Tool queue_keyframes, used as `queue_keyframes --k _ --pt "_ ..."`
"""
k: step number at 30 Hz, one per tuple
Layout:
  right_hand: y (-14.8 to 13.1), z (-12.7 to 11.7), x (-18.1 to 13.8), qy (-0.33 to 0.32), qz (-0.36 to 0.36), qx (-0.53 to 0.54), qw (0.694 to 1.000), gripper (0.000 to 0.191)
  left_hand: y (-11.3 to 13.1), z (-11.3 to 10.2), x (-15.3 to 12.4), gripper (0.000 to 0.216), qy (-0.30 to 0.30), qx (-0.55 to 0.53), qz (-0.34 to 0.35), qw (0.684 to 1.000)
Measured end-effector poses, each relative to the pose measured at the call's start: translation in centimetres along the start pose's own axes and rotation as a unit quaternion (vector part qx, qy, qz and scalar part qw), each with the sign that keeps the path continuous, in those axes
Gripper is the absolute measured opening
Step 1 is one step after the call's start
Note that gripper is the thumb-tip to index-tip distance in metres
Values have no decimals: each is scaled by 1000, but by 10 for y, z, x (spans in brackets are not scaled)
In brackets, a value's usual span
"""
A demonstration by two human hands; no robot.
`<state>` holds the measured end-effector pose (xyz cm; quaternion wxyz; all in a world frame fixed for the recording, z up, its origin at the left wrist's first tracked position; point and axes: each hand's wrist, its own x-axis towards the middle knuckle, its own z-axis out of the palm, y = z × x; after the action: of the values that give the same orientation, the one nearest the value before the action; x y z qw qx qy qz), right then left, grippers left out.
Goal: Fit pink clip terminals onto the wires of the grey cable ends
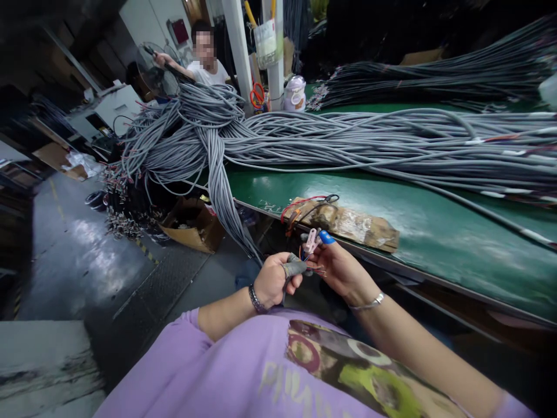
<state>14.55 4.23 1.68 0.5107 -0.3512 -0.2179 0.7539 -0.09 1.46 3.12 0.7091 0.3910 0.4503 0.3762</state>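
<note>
My left hand (275,280) is closed, its thumb covered in grey, and pinches the end of a grey cable, mostly hidden by the fingers. Thin coloured wires (317,269) stick out from this end between both hands. My right hand (342,268), with a blue cover on one fingertip, is closed around a small pink plastic piece (311,240) with a slot in it. Its fingers are close to the wires; whether they touch them I cannot tell. Just beyond the hands, a taped cardboard-coloured block (361,227) with red and black leads lies at the table edge.
Long grey cables (313,139) lie across the green table (435,232), and a bunch (220,186) hangs off its left end. Below stands an open cardboard box (194,226). Dark cables (413,78) lie at the back. Another person (209,69) is behind the cable pile.
</note>
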Motion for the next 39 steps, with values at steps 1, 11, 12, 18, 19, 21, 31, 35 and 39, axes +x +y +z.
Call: queue_keyframes --k 1,11,12,18,19,21,31,35,39 --pt "1 0 0 7 -15 -6 1000 34 0 1 1 33 -1 -5 -2 1000" --pt "10 -4 12 37 -29 6 999 47 -2 3 7 35 -11 -16 -27 999" --pt "9 -4 13 32 -9 22 999 47 -3 3 7 35 -9 -16 -29 999" --pt "7 -2 17 31 -11 54 998 42 -9 3 10 36 -8 -12 -38 999" --pt "7 -2 17 34 -12 54 998 42 -9 3 10 35 -8 -13 -37 999" --pt "9 -2 16 32 -14 58 998 43 -8 3 9 35 -6 -12 -33 999" --pt "0 -14 -13 -97 79 -72 989 41 -14 -3 -4 35 20 41 36 998" --pt "-3 -15 -19 -82 62 -158 982 34 -23 -7 -3 36 14 72 59 996" --pt "-2 -12 -18 -53 6 -217 975 36 -25 -8 -2 35 23 69 83 994"
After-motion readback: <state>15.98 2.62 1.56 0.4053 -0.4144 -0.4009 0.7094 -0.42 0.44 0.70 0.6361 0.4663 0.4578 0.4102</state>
